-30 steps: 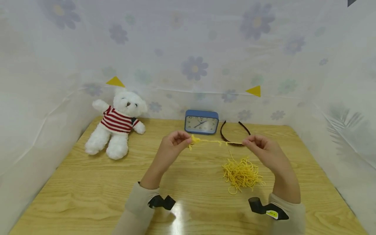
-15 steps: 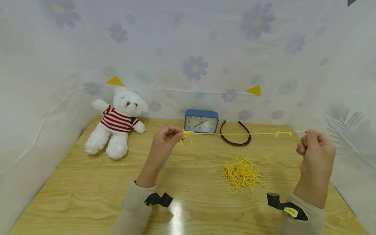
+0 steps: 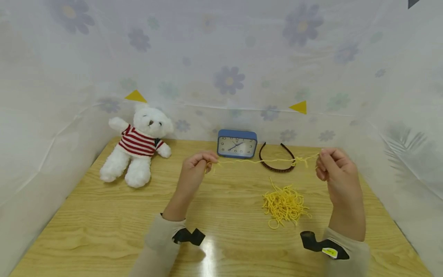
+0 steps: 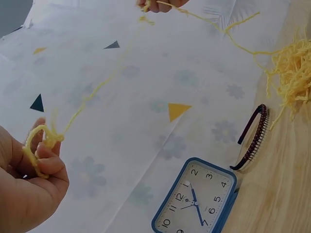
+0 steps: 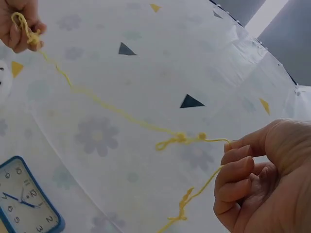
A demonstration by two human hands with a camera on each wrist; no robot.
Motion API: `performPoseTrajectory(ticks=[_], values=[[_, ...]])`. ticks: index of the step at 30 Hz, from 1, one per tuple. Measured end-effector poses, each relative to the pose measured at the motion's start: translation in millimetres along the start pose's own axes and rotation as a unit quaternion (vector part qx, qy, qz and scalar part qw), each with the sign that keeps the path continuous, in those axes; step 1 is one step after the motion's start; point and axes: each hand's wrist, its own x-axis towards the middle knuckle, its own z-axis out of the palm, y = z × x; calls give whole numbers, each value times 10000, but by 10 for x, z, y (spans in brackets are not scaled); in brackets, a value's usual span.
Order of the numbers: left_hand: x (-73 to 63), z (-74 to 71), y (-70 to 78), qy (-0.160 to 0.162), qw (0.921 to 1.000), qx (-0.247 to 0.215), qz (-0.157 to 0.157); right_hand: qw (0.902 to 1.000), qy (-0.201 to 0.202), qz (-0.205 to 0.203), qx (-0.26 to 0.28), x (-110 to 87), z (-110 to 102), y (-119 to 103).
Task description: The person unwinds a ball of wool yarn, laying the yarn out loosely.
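Note:
A strand of yellow yarn (image 3: 256,161) stretches between both hands above the table, with knots near its right end. My left hand (image 3: 196,169) pinches one end; in the left wrist view a loop of the yarn (image 4: 29,150) curls over its fingers. My right hand (image 3: 340,173) pinches the other end between thumb and forefinger. From below those fingers a further knotted length of yarn (image 5: 194,195) hangs down, seen in the right wrist view. A tangled pile of yellow yarn (image 3: 285,204) lies on the table between the forearms, nearer the right one.
A blue alarm clock (image 3: 237,144) stands at the back of the wooden table (image 3: 104,231). Beside it lies a dark beaded headband (image 3: 278,169), behind the strand. A white teddy bear (image 3: 140,142) in a striped shirt sits at the back left. Floral sheeting (image 3: 194,69) encloses the table.
My right hand swung far right, pulling the yarn taut, then came partway back left, so the strand now sags slightly. The left hand shifted only a little. The pile stayed put.

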Motion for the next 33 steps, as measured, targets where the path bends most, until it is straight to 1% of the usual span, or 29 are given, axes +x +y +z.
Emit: performPoseTrajectory(ticks=[3, 5, 7, 8, 9, 10, 13, 15, 17, 18, 20, 21, 22, 23, 25, 28, 30, 33], values=[[-29, 41, 2, -281, 9989, 23, -375, 9972, -547, -11, -515, -23, 142, 34], [-38, 53, -3, -464, 9978, -25, -478, 9926, -766, 69, -939, -36, 203, 45], [-42, 58, -1, -594, 9970, -86, -493, 9840, -887, 201, -1530, -41, 221, 51], [-44, 56, 1, -634, 9968, -93, -485, 9773, -984, 259, -1861, -39, 213, 53], [-45, 54, 8, -664, 9967, -80, -463, 9684, -1118, 324, -2205, -35, 194, 56], [-44, 53, 12, -704, 9966, -62, -432, 9574, -1274, 438, -2553, -30, 167, 57], [-45, 48, 24, -863, 9957, 133, -296, 9191, -1959, 846, -3312, 2, 70, 79], [-46, 55, 28, -1053, 9939, 265, -173, 8919, -2450, 1204, -3606, 25, 34, 109], [-51, 65, 26, -1276, 9911, 361, -66, 8698, -2787, 1525, -3775, 46, 50, 154], [-56, 72, 26, -1392, 9896, 369, -42, 8599, -2929, 1620, -3855, 53, 79, 181], [-64, 85, 19, -1658, 9855, 361, 4, 8471, -3195, 1622, -3925, 52, 169, 245], [-67, 91, 12, -1787, 9832, 378, 27, 8448, -3302, 1590, -3899, 46, 230, 279], [-72, 94, 9, -1903, 9808, 427, 57, 8452, -3404, 1519, -3830, 40, 297, 318], [-76, 97, 4, -2018, 9783, 469, 89, 8475, -3508, 1437, -3715, 31, 367, 353], [-81, 101, -6, -2211, 9737, 527, 175, 8561, -3687, 1321, -3372, 8, 498, 419], [-87, 103, -14, -2403, 9688, 526, 306, 8736, -3828, 1300, -2710, -35, 656, 479], [-85, 100, -23, -2462, 9676, 448, 339, 8833, -3857, 1376, -2283, -62, 724, 489], [-85, 96, -24, -2478, 9672, 418, 364, 8936, -3885, 1443, -1725, -83, 774, 488]])
